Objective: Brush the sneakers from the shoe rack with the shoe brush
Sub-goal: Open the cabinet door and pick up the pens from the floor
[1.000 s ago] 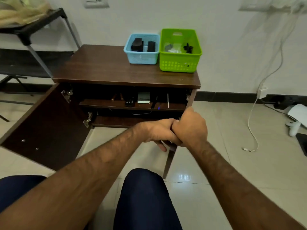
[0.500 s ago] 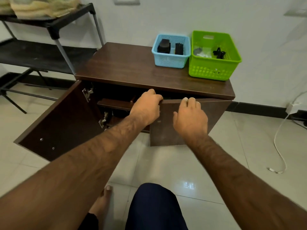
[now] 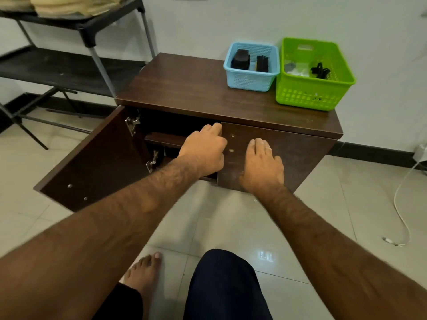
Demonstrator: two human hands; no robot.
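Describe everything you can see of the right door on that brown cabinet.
The right cabinet door is a flat panel of dark brown wood-look laminate. It hangs upright under the cabinet top, shut or nearly so, while the left door stands wide open. Two small metal fixings sit near its free left edge; no handle shows. The right hand lies flat on its face with straight fingers, and the left hand curls its fingers round that free edge.
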